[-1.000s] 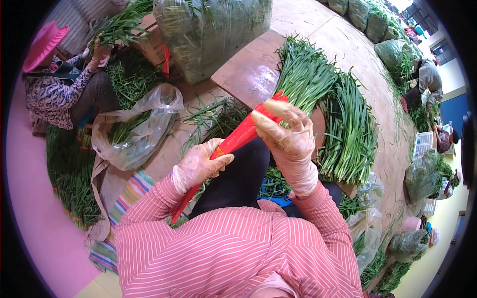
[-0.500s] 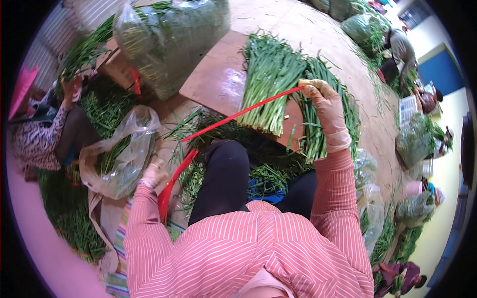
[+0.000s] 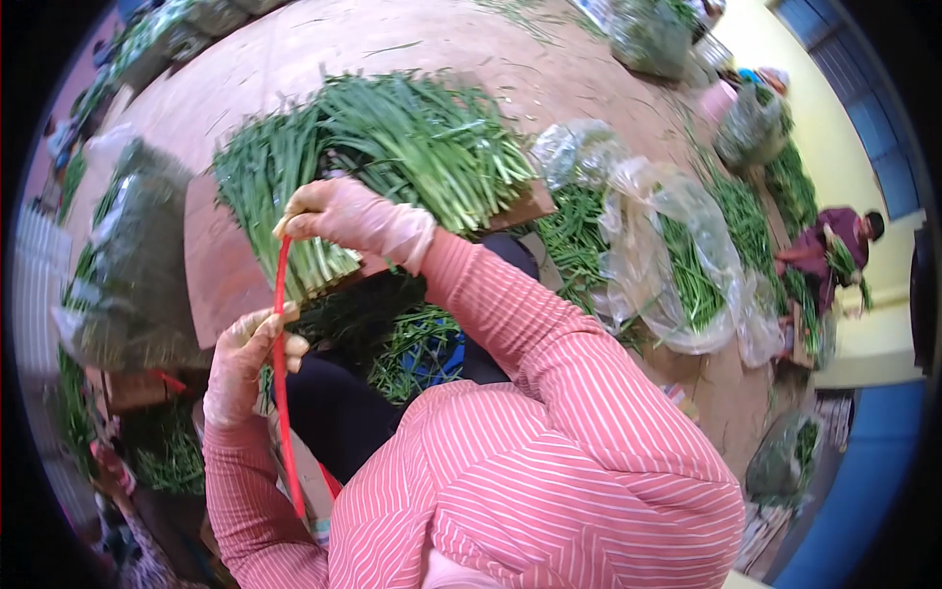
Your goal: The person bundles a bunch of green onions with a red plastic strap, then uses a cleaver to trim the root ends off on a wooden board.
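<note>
A narrow red tie strip (image 3: 282,393) hangs almost straight down in front of me. My right hand (image 3: 348,221), in a thin pale glove, pinches its upper end. Lower down, my left hand (image 3: 245,358), gloved too, has thumb and fingers closed around the strip, whose tail drops past my left forearm. Just beyond my hands, long leafy green stalks with pale cut ends (image 3: 422,147) lie in two heaps on a brown board (image 3: 211,265). My right hand covers part of the left heap.
Open clear plastic bags of greens (image 3: 716,334) stand to my right. Left of the board is a large wrapped bale (image 3: 137,265). Loose trimmings (image 3: 417,344) lie between my knees. At the far right a person in dark red (image 3: 834,240) holds greens.
My view has turned to the right. My right hand has come in toward my left, and the strip, earlier stretched slantwise, now runs upright between them. The left hand has risen.
</note>
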Available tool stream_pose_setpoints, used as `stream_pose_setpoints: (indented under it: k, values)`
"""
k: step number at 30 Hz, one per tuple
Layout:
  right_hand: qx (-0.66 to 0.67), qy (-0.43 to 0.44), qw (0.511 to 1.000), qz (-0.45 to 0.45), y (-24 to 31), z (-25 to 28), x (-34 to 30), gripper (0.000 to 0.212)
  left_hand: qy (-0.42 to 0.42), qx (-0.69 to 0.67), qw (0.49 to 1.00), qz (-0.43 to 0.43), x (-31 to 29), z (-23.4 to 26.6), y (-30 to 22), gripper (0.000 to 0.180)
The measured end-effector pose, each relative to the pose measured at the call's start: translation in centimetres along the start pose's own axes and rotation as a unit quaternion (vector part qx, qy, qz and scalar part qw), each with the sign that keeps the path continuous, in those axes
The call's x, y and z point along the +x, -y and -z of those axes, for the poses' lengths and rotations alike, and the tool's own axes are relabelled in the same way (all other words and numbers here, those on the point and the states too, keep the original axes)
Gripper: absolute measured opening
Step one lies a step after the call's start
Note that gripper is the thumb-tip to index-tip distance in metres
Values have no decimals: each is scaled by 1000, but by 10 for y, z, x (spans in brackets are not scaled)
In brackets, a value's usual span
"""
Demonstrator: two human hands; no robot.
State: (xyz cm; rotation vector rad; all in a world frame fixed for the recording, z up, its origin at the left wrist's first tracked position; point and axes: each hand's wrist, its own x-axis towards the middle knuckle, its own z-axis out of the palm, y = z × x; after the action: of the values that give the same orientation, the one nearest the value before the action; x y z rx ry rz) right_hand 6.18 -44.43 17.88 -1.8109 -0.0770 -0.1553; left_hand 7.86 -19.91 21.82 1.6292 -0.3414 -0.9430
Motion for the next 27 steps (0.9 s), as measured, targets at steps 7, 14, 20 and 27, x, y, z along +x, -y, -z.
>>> stream_pose_setpoints:
  k: [7, 14, 20, 27]
  values:
    - [-5, -28, 999, -14, -5, 13, -13, 18, 5, -16, 1000, 17, 10, -19, 6, 30]
    - [-276, -160, 938, 133, -5, 5, -4, 17, -2, 4, 1000, 21, 33, -25, 9, 29]
    - [-83, 16, 996, 8, -33, -55, -32, 37, -125, -138, 979, -90, 63, 36, 41, 33]
    - [281, 150, 867, -384, -41, -100, -74, 22, -259, -175, 945, -98, 110, 84, 103, 33]
